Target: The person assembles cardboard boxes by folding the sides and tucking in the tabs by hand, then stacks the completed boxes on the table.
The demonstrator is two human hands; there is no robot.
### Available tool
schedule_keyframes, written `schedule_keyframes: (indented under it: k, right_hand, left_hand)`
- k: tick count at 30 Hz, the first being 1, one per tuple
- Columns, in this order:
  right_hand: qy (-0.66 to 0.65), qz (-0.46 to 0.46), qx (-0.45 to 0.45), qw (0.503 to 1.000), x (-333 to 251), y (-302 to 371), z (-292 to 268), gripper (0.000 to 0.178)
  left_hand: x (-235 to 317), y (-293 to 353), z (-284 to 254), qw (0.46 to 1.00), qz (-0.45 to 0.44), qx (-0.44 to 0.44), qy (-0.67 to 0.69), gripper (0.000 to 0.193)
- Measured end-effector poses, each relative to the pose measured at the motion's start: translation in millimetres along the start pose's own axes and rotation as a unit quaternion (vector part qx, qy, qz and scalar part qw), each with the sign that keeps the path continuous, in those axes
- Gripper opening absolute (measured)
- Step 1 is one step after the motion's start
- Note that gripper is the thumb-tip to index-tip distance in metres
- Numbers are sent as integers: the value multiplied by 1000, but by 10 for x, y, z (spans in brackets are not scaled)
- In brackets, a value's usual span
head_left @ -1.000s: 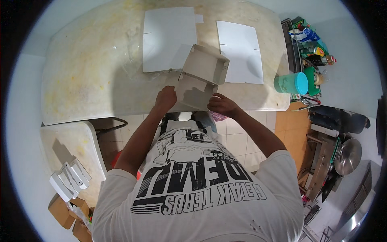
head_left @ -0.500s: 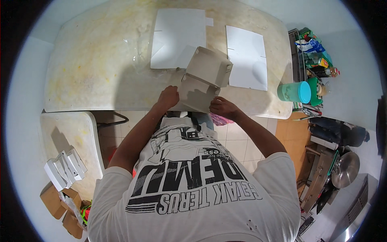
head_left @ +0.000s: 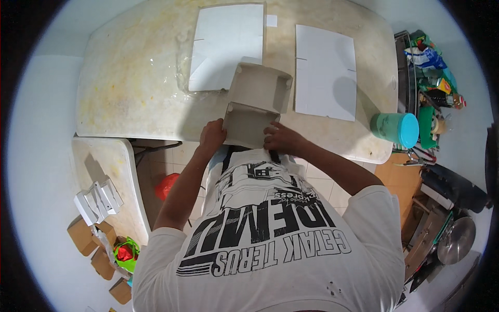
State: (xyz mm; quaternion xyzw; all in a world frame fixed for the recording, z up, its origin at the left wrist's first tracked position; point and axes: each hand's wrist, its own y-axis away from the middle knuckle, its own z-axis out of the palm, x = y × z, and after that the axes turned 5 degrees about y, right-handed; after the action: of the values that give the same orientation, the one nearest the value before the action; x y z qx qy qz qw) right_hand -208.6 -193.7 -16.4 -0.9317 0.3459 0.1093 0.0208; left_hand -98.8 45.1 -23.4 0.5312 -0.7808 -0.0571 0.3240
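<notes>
An open cardboard box (head_left: 248,126) with a greyish-brown inside rests at the table's near edge. Its lid (head_left: 258,86) is folded back, away from me. My left hand (head_left: 213,134) is closed on the left side wall of the box's lower half. At the near right corner, my right hand (head_left: 282,139) has its fingers bent over the right side of the box, thumb and fingertips close together. Beyond the lid lies a stack of flat white card sheets (head_left: 226,44). To its right is another flat white sheet (head_left: 325,73) with slits at its edges.
The stained cream table (head_left: 125,88) carries crumpled clear plastic (head_left: 183,67) and a turquoise-lidded tub (head_left: 408,130) at its right edge. Folded white boxes (head_left: 99,200) stand on a smaller table at left. A red bag (head_left: 167,185) is below. Pans (head_left: 456,240) are at right.
The box has turned slightly and sits straighter before me. My right hand has shifted up onto its right side; my left hand stays on the left wall. The whole view has swung a little.
</notes>
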Motion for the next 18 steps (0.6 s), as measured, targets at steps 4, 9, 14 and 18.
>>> schedule_keyframes:
  k: [4, 9, 14, 18]
  right_hand:
    - [-261, 299, 259, 881, 107, 332, -301, 33]
    - [-321, 585, 303, 680, 620, -44, -70, 54]
    - [-505, 543, 126, 658, 813, 159, -41, 55]
    - [-385, 430, 223, 785, 590, 283, -56, 38]
  left_hand:
    - [244, -12, -212, 994, 6, 50, 100, 30]
    - [310, -716, -173, 970, 18, 137, 200, 45]
    - [100, -855, -443, 952, 93, -72, 284, 37]
    - [37, -667, -443, 957, 144, -79, 240, 33]
